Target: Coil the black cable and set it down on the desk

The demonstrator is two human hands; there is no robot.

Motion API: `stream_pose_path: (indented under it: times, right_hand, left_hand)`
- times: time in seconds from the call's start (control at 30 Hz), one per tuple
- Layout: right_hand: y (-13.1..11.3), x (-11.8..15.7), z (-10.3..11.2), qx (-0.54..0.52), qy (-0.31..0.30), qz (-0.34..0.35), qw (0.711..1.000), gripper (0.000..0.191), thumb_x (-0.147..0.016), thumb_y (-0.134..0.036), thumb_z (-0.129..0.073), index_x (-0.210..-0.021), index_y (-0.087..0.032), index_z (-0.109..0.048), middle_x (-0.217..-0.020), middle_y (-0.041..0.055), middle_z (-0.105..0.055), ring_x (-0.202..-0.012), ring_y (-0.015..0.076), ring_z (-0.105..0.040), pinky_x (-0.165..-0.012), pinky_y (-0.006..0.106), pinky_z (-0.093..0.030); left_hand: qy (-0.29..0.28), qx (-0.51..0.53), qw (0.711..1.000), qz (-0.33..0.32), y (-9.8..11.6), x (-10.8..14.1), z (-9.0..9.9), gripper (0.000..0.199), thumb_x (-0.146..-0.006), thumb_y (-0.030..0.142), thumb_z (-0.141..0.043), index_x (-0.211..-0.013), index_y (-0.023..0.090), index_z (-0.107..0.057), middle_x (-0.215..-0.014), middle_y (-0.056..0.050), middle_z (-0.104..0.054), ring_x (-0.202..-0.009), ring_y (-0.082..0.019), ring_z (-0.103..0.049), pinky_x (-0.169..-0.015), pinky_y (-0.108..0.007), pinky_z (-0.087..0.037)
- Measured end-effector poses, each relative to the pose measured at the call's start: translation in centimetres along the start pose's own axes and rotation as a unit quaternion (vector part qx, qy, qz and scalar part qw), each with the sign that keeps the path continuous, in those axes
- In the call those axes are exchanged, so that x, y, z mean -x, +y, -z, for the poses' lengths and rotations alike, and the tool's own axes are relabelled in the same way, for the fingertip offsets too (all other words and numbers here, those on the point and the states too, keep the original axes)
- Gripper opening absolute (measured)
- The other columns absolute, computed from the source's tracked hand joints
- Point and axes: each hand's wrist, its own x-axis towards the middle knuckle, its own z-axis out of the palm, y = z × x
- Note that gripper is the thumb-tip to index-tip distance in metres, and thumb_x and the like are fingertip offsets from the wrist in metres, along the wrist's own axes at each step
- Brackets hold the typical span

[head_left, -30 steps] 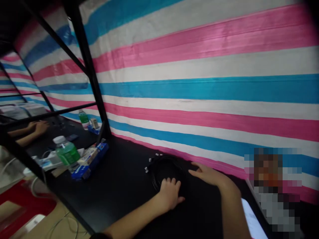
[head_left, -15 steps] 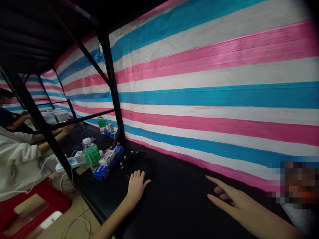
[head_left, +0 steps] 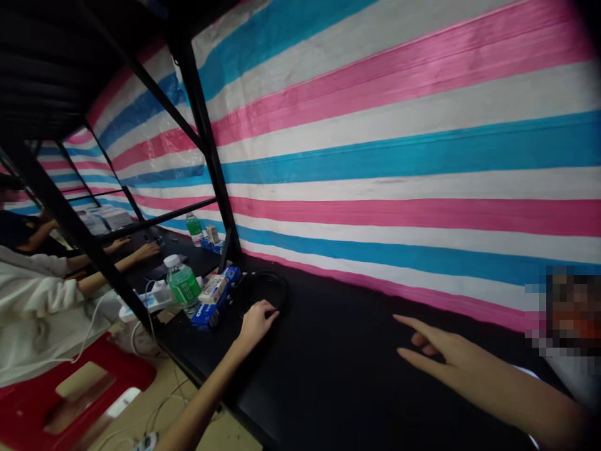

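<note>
A coiled black cable (head_left: 285,289) lies on the black tabletop (head_left: 338,369), its ring partly hidden by my left hand (head_left: 256,322). The fingers of that hand are bent and closed on the near side of the coil. My right hand (head_left: 439,354) hovers over the table to the right, thumb and index finger apart, with nothing in it. Just left of the coil are a blue Oreo box (head_left: 206,315) and a small beige box (head_left: 213,289) resting on it. A green-labelled water bottle (head_left: 182,285) stands beside them.
A black metal frame post (head_left: 218,181) rises behind the boxes. Striped plastic sheeting (head_left: 399,188) backs the table. At left are a white power strip (head_left: 150,299), a red stool (head_left: 136,369) and a co-worker's sleeve (head_left: 42,288). A blurred-out patch (head_left: 573,313) is at far right.
My left hand's fingers, spread over the coil before, are now curled in at its near edge. My right hand keeps its open pose. The view has shifted slightly.
</note>
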Motion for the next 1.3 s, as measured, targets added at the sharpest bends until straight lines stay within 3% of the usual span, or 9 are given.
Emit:
stream_pose_path:
  times: [0.2,0.37,0.5,0.63,0.73,0.83,1.07,1.2,1.3]
  right_hand:
    - [-2.7,-1.2,-0.6,-0.01,-0.112,0.0,0.994,0.062,-0.077,-0.049,-0.049,-0.132,-0.02,-0.043,-0.112,0.0124,-0.06,-0.101,0.0268,-0.057,-0.089,0.04,-0.042]
    - [-6.6,-3.7,-4.4,-0.07,-0.211,0.139,0.965,0.056,-0.077,-0.045,-0.053,-0.128,-0.022,-0.047,-0.108,0.01,-0.06,-0.095,0.0223,-0.058,-0.086,0.035,-0.044]
    - [-10.0,-5.5,-9.2,-0.207,-0.173,0.184,0.945,0.072,-0.078,-0.053,-0.049,-0.138,-0.018,-0.03,-0.128,0.0135,-0.047,-0.109,0.0227,-0.05,-0.093,0.037,-0.04]
    - [-13.4,-8.0,-13.1,-0.353,-0.208,0.098,0.907,0.077,-0.081,-0.054,-0.042,-0.141,-0.014,-0.016,-0.133,0.0176,-0.038,-0.1,0.0203,-0.055,-0.074,0.03,-0.05]
    - [-14.6,-10.4,-15.4,-0.338,-0.152,0.024,0.928,0.073,-0.08,-0.047,-0.047,-0.139,-0.012,-0.022,-0.134,0.02,-0.034,-0.102,0.0217,-0.054,-0.072,0.028,-0.049]
    - [-14.5,-12.5,-17.3,-0.275,-0.074,0.026,0.958,0.067,-0.076,-0.033,-0.057,-0.134,-0.011,-0.032,-0.127,0.0187,-0.042,-0.096,0.0208,-0.058,-0.079,0.03,-0.046]
    - [-14.8,-14.8,-18.8,-0.275,-0.054,0.011,0.96,0.032,-0.072,-0.022,-0.058,-0.101,-0.01,-0.058,-0.081,0.0077,-0.064,-0.073,0.0188,-0.061,-0.065,0.029,-0.045]
    - [-15.6,-15.3,-18.6,-0.268,-0.004,0.008,0.963,0.029,-0.062,-0.016,-0.065,-0.089,-0.012,-0.057,-0.09,0.0105,-0.061,-0.089,0.025,-0.058,-0.077,0.034,-0.042]
    - [-17.0,-15.0,-18.6,-0.291,-0.005,0.038,0.956,0.024,-0.067,-0.014,-0.061,-0.089,-0.013,-0.052,-0.089,0.0094,-0.061,-0.085,0.0222,-0.061,-0.073,0.032,-0.044]
  left_hand:
    - [0.042,0.007,0.999,0.004,1.0,-0.2,0.3,0.028,-0.084,0.038,-0.039,-0.073,0.019,-0.057,-0.078,-0.003,-0.056,-0.076,-0.014,-0.054,-0.065,-0.023,-0.039]
    - [0.056,0.02,0.998,0.012,1.5,-0.9,1.9,0.038,-0.086,0.044,-0.03,-0.067,0.02,-0.053,-0.075,-0.001,-0.053,-0.07,-0.013,-0.054,-0.058,-0.023,-0.036]
    - [0.053,0.042,0.997,-0.022,2.1,-0.6,3.1,0.028,-0.083,0.045,-0.041,-0.086,0.022,-0.056,-0.086,-0.002,-0.058,-0.08,-0.015,-0.056,-0.067,-0.026,-0.041]
    - [0.049,0.061,0.996,-0.045,1.9,0.7,3.9,0.023,-0.077,0.042,-0.052,-0.09,0.024,-0.06,-0.089,-0.002,-0.06,-0.083,-0.018,-0.056,-0.076,-0.031,-0.043]
    - [0.072,0.078,0.994,-0.028,0.8,1.6,4.8,0.025,-0.083,0.038,-0.042,-0.086,0.022,-0.06,-0.087,-0.004,-0.059,-0.076,-0.016,-0.055,-0.072,-0.03,-0.044]
    - [0.084,0.092,0.992,-0.026,-0.4,2.1,5.7,0.021,-0.083,0.033,-0.041,-0.084,0.021,-0.059,-0.087,-0.004,-0.058,-0.077,-0.015,-0.054,-0.074,-0.03,-0.044]
    - [0.064,0.154,0.985,-0.048,-1.0,3.1,5.7,0.019,-0.085,0.03,-0.04,-0.085,0.021,-0.057,-0.086,-0.002,-0.056,-0.072,-0.013,-0.053,-0.067,-0.026,-0.044]
    - [0.06,0.198,0.977,-0.058,-0.7,4.0,5.5,0.018,-0.085,0.031,-0.041,-0.085,0.022,-0.057,-0.088,-0.003,-0.056,-0.074,-0.014,-0.054,-0.066,-0.025,-0.043]
    - [0.073,0.209,0.973,-0.06,-1.2,4.5,5.6,0.017,-0.085,0.031,-0.042,-0.085,0.022,-0.057,-0.089,-0.003,-0.056,-0.074,-0.014,-0.054,-0.065,-0.025,-0.044]
